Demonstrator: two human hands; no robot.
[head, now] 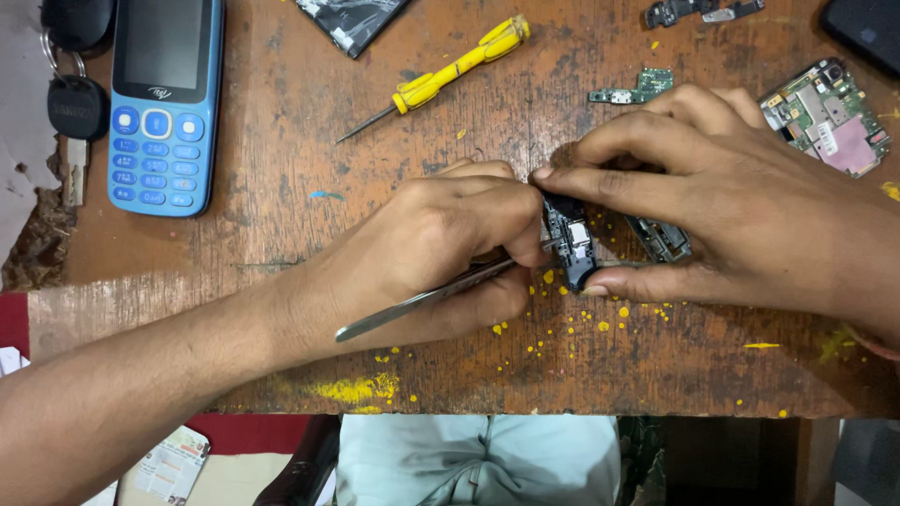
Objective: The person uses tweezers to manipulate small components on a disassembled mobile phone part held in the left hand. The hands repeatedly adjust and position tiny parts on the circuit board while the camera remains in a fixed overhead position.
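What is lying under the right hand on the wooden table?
Under the right hand a grey metal-framed part shows between the fingers and thumb. Only one end is visible; the rest is covered by the palm. The small black part is pinched at its fingertips.

We see a worn wooden table (281, 234) flecked with yellow paint. On it lie a blue keypad phone (164, 103), a yellow screwdriver (441, 75), a key (75, 122), two circuit boards (830, 117) (637, 89), and, cut off at the top edge, possibly a battery (352, 19).
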